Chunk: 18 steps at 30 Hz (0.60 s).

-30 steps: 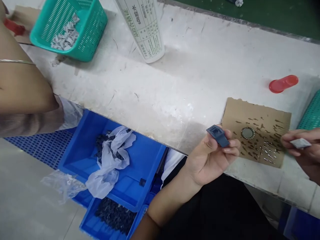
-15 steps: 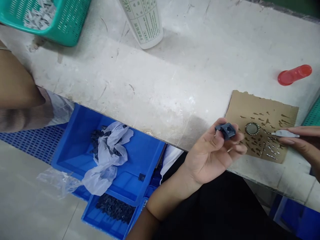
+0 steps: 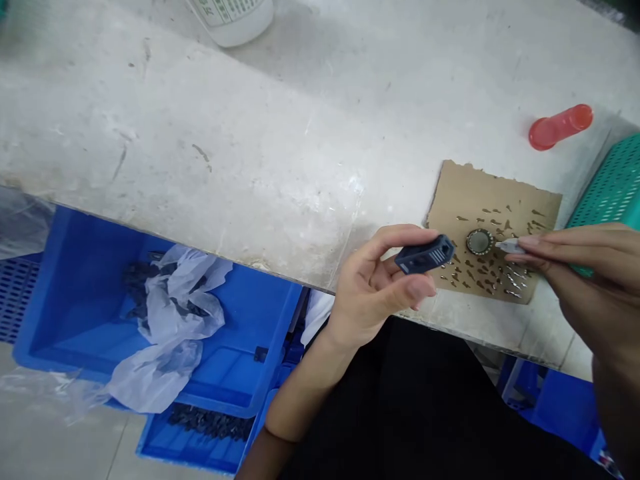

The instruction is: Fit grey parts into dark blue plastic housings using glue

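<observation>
My left hand (image 3: 370, 283) grips a dark blue-grey plastic part (image 3: 426, 255) between thumb and fingers, with a slotted side and a small opening at one end. My right hand (image 3: 575, 257) pinches a small pale grey plastic piece (image 3: 509, 247). The tip of that piece is right beside a round bottle cap (image 3: 480, 243) with a crimped edge; whether they touch I cannot tell. Beneath the cap is a torn brown cardboard sheet (image 3: 473, 190), dotted with shiny drops of liquid.
A red tapered plastic piece (image 3: 560, 127) lies behind the cardboard, and a green basket (image 3: 610, 183) is at the right. A white bottle (image 3: 235, 23) stands at the back. Below the table edge, a blue bin (image 3: 240, 373) holds dark parts and a plastic bag (image 3: 185, 307).
My left hand has turned the dark part so its slotted side shows. My right hand has brought the pale piece left, close to the cap. The camera view has shifted right.
</observation>
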Available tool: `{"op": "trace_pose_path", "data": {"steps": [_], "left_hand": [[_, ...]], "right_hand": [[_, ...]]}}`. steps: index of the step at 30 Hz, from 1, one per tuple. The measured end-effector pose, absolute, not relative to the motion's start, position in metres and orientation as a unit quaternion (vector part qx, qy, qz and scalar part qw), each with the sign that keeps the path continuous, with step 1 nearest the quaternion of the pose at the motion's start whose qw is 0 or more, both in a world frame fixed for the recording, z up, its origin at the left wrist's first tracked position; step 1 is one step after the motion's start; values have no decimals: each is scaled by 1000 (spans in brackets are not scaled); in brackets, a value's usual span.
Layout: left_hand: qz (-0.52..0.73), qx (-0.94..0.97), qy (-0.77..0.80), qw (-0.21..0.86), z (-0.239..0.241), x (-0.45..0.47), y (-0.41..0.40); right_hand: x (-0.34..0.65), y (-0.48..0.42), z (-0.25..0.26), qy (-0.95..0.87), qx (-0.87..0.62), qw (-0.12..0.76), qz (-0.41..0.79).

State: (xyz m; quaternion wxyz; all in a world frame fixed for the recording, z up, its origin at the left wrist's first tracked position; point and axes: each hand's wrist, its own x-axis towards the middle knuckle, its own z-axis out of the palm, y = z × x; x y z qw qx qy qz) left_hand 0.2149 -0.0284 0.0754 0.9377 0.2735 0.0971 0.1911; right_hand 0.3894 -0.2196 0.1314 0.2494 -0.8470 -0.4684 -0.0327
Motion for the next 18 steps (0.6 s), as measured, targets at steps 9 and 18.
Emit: {"op": "trace_pose_path", "data": {"steps": [9,18], "left_hand": [[234,336,91,908,72,218,-34],[230,349,127,900,73,219,-34]], "right_hand": [[392,-217,132,-532,-813,236,7],[394,-218,124,-546,-803,238,0]]}}
